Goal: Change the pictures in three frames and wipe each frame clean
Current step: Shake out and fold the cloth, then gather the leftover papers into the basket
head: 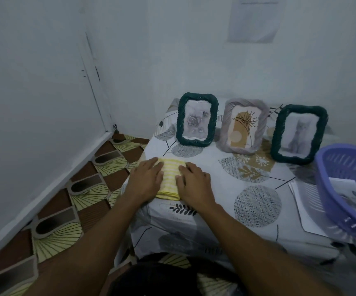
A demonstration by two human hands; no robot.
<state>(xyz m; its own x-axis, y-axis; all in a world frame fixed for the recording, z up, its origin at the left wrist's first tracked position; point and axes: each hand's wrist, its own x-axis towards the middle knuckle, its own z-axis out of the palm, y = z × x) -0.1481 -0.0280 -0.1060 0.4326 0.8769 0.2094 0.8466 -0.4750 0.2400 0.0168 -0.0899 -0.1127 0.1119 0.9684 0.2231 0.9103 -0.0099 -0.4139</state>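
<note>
Three picture frames stand upright at the back of the table. The left dark green frame (196, 119) shows a rose picture. A grey frame (245, 125) in the middle shows a plant drawing, and the right dark green frame (299, 133) shows a cat. A folded yellow striped cloth (169, 178) lies near the table's front left corner. My left hand (146, 180) rests flat on the cloth's left side. My right hand (194, 180) presses flat on its right side. Both hands have straight fingers.
The table wears a white patterned cloth (215, 165). A purple plastic basket (347, 189) with printed pictures inside sits at the right edge, over loose paper sheets (305, 201). White walls close in behind and to the left. Patterned floor (83, 189) lies left of the table.
</note>
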